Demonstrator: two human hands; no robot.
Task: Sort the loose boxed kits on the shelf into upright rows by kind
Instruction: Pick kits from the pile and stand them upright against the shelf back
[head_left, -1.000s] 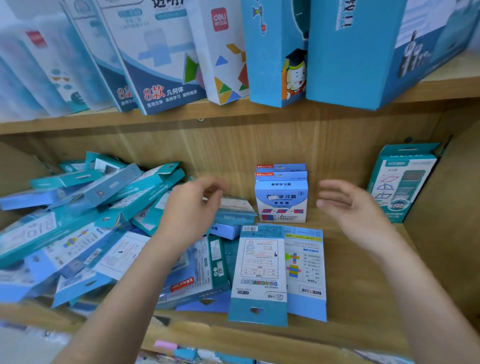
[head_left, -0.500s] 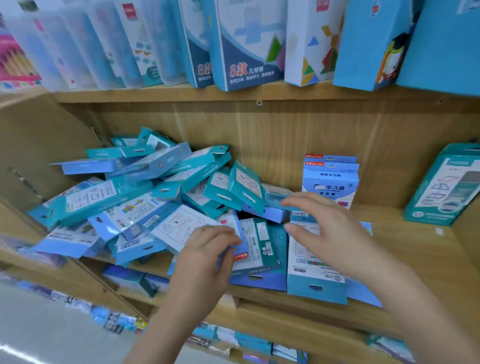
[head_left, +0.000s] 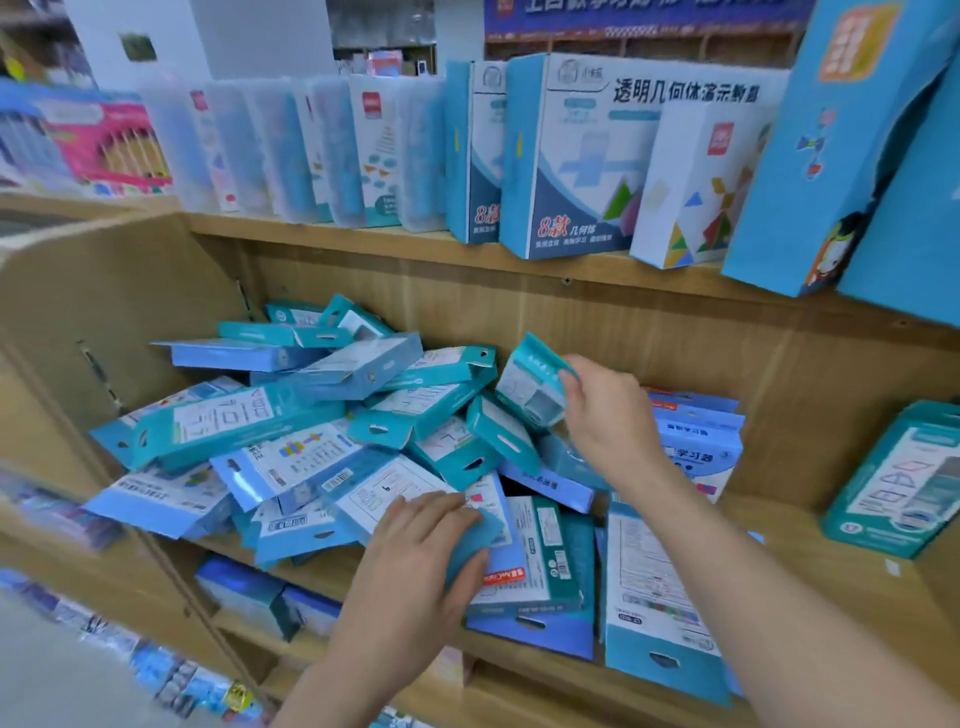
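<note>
Boxed kits (head_left: 291, 431) lie in a loose, tumbled heap over the left half of the wooden shelf (head_left: 769, 525), teal and blue cartons piled flat and askew on one another up to the shelf's left wall. Toward the front edge, right of the heap, a long flat blue box (head_left: 657, 613) lies face up and overhangs the edge. At the back, near the middle, a short row of blue boxes (head_left: 698, 441) stands upright against the back panel, and a teal box (head_left: 898, 483) leans near the right end. The left hand (head_left: 415, 566) rests palm down on the cartons at the heap's front, its fingers (head_left: 441, 512) curled over the edge of a blue carton (head_left: 467, 525). The right hand (head_left: 608, 410) holds a small teal box (head_left: 532, 384) lifted above the heap toward the back, fingers pinched on its end.
</note>
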